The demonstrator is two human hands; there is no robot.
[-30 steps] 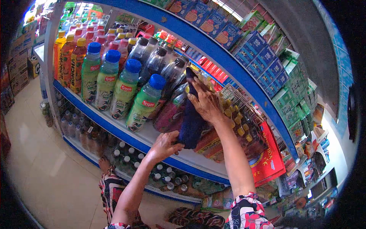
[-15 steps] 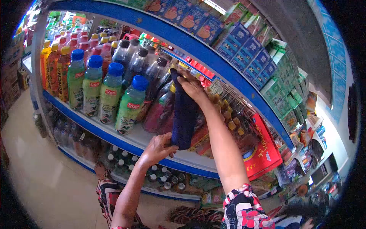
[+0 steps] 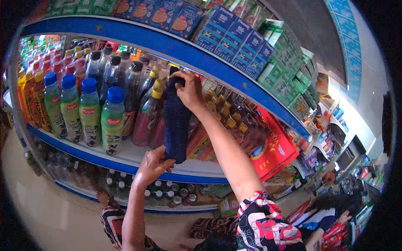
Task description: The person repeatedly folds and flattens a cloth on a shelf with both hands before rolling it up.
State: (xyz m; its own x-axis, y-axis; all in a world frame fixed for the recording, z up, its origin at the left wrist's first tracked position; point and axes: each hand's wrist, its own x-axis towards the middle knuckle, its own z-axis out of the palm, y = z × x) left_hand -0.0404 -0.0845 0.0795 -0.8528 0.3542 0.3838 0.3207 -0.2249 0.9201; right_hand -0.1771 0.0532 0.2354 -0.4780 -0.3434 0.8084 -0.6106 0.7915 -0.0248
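Observation:
A long dark blue cloth (image 3: 176, 121) hangs upright in front of the shelf, between my two hands. My right hand (image 3: 190, 88) grips its upper end with bent fingers. At its lower left corner my left hand (image 3: 153, 164) is closed on the edge, thumb and fingers pinching it. Whether anything is inside the cloth cannot be seen. Just left of it stand bottles of pink drink with yellow caps (image 3: 146, 119), partly covered by the cloth. Further left is a front row of green drink bottles with blue caps (image 3: 112, 125).
Dark drink bottles (image 3: 115, 77) and orange bottles (image 3: 38, 100) share this shelf. A red box (image 3: 274, 144) leans at its right end. Blue cartons (image 3: 234, 39) and green cartons (image 3: 289, 71) fill the shelf above. Another person's arm (image 3: 316, 238) shows at the lower right.
My view has shifted, so the shelf and bottles appear further left. Both hands keep hold of the cloth. More of the other person shows at the lower right.

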